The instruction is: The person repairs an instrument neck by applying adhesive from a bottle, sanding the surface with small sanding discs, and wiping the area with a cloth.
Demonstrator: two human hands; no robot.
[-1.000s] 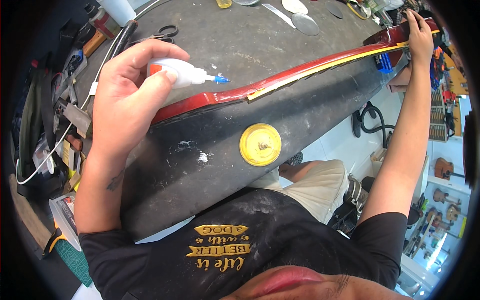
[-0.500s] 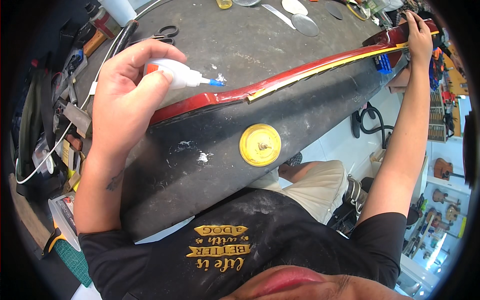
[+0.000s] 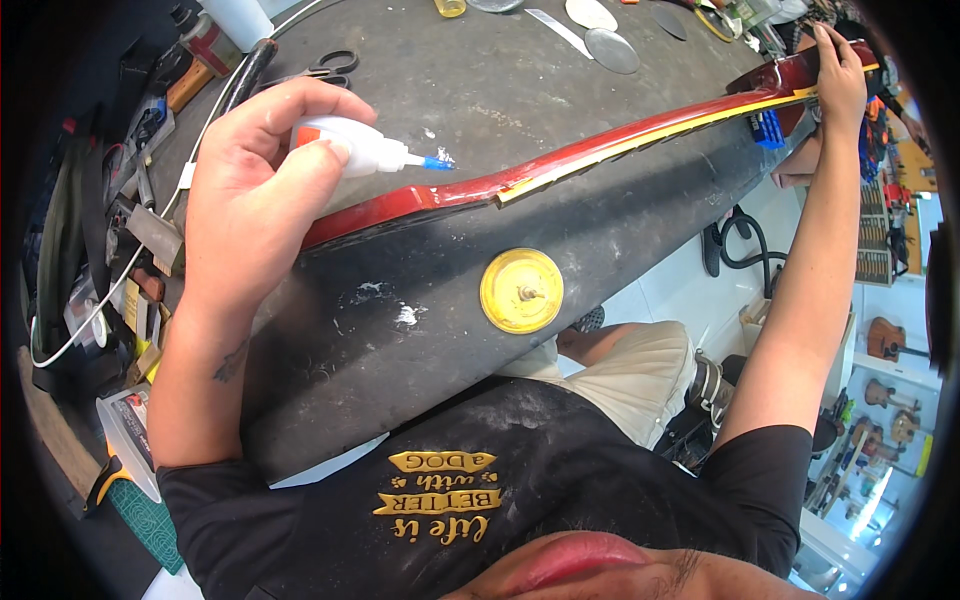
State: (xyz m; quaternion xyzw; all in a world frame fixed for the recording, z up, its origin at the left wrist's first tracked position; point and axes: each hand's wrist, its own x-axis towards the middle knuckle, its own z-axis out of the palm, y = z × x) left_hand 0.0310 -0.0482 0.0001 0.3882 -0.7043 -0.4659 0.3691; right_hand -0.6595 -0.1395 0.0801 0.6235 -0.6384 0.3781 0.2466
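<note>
My left hand (image 3: 260, 190) grips a white squeeze bottle (image 3: 370, 152) with an orange label and a blue nozzle (image 3: 436, 163). The nozzle points rightward just above a glossy red guitar neck (image 3: 580, 145), which runs diagonally across the dark table and has a yellow strip (image 3: 660, 127) along its near side. At the far right, my right hand (image 3: 840, 75) grips the neck's darker, wider end (image 3: 780, 72). A round yellow disc (image 3: 510, 290) with a central stud lies on the table below the neck.
The dark table (image 3: 350, 370) holds black scissors (image 3: 335, 62), pale round plates (image 3: 610, 48), a white cable (image 3: 130, 270) and cluttered tools along the left. A blue object (image 3: 765, 130) sits beside the neck's right part. A black hose (image 3: 760, 250) lies below the table's edge.
The bottle in my left hand has shifted very slightly left and down since one second ago. The guitar, my right hand and the yellow disc appear essentially still.
</note>
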